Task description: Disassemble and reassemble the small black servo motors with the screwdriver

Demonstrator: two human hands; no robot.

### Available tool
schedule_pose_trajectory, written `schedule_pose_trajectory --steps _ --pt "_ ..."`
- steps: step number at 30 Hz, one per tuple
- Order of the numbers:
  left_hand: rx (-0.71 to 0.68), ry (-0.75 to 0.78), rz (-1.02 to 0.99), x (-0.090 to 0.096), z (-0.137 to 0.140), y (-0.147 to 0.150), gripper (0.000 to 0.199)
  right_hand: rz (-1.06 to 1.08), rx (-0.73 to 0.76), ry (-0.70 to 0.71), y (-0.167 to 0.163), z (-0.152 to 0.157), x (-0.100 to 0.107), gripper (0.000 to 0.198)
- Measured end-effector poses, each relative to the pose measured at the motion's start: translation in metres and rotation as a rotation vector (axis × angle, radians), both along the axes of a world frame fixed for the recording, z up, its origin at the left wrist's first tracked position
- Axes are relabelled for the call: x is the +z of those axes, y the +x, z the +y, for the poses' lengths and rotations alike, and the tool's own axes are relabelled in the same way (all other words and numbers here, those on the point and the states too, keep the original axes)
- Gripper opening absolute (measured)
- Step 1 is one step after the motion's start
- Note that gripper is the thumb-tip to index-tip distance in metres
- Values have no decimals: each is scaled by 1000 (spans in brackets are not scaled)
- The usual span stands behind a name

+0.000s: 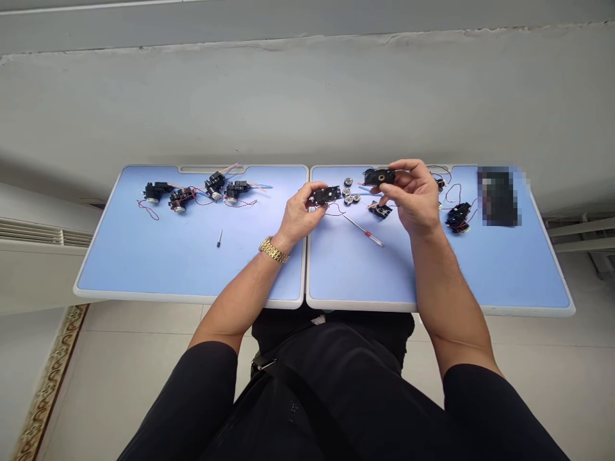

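Between the thumb and fingers of my left hand [302, 214] is a black plastic gearbox half [327, 196] with small light parts on it and a thin red wire hanging below. My right hand [417, 195] pinches a black plastic cover [377, 178] with a brass-coloured ring in it. Both pieces are held above the table, apart from each other. Below and between them lie several round metal-and-black wheels [349, 200]. Under my right hand rests another black part [380, 209] with pale details. A red-and-clear screwdriver [368, 235] lies nearer to me.
Two light-blue tables [192, 269] stand side by side with a narrow gap, against a grey wall. Several black wired assemblies [180, 200] are at the left, and another [459, 218] is at the right. A small bit [219, 239] lies left. A dark, blurred rectangle [500, 197] is far right.
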State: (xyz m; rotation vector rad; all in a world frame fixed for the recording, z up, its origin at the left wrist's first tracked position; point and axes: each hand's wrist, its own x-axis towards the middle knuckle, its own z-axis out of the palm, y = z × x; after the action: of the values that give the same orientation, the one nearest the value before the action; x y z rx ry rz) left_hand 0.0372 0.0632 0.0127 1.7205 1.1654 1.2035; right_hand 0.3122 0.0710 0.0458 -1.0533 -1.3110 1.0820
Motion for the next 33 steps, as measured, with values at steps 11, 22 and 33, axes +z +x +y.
schedule_pose_trajectory --steps 11,22,33 --pt "4 7 15 2 -1 -1 37 -80 -209 155 41 17 -12 54" --pt "89 12 -45 -1 10 -12 40 -218 -256 -11 49 21 -20 41" --pt "143 44 -78 -1 18 -20 39 -514 -324 -126 38 24 -26 33"
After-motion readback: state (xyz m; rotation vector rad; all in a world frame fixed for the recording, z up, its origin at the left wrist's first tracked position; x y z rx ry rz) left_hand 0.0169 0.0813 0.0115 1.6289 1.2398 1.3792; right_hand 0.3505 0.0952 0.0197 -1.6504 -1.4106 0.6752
